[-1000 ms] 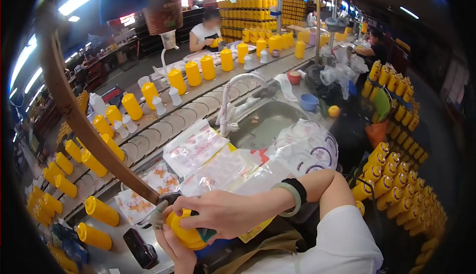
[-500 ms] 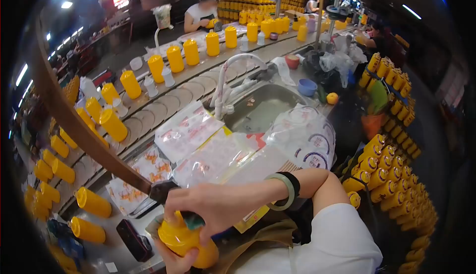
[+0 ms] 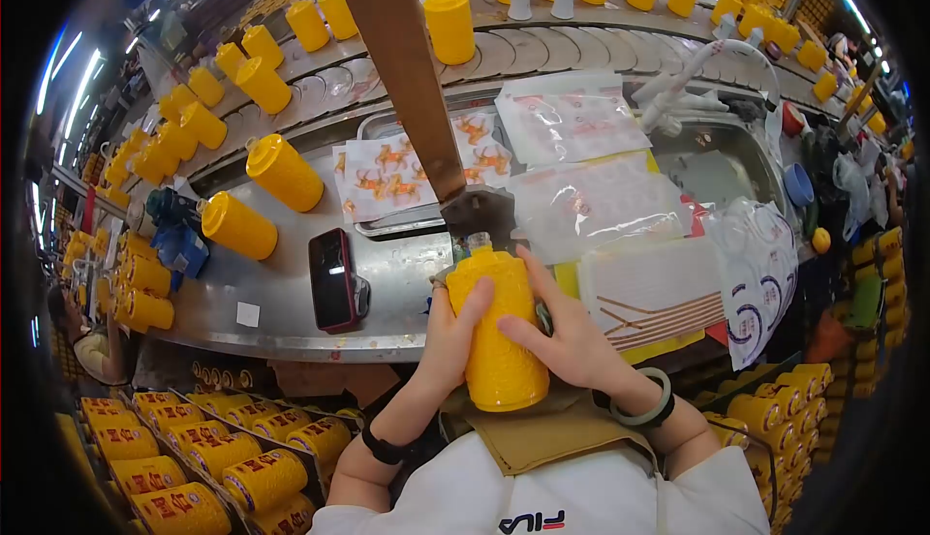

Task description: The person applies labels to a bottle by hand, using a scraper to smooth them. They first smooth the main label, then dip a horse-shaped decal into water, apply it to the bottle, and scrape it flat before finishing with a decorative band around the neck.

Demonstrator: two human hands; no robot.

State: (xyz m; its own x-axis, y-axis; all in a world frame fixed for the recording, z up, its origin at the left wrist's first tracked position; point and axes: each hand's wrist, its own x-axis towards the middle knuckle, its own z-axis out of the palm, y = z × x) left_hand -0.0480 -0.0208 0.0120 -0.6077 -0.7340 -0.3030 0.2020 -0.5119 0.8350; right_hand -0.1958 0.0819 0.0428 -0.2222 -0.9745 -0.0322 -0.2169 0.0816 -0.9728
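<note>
A yellow textured bottle (image 3: 499,351) is held between my two hands, its narrow neck pointing away from me toward the dark end of a wooden post. My left hand (image 3: 453,327) wraps the bottle's left side, thumb on its front. On the right side my right hand (image 3: 567,336) presses the bottle, with its thumb across the front and something dark green partly hidden by the fingers. Sheets with orange figures (image 3: 387,179) lie beyond the bottle. Plastic-covered printed sheets (image 3: 601,206) are to its right.
The wooden post (image 3: 402,70) slants down to the bottle's neck. A phone (image 3: 339,278) and two yellow bottles (image 3: 284,173) rest on the metal table (image 3: 223,288). A sink (image 3: 722,162) is at the right, a conveyor (image 3: 591,46) behind. Crated bottles (image 3: 262,477) stand below left.
The view has swung left and down. The bottle now stands upright before my chest, and my right hand has moved from its top to its right side.
</note>
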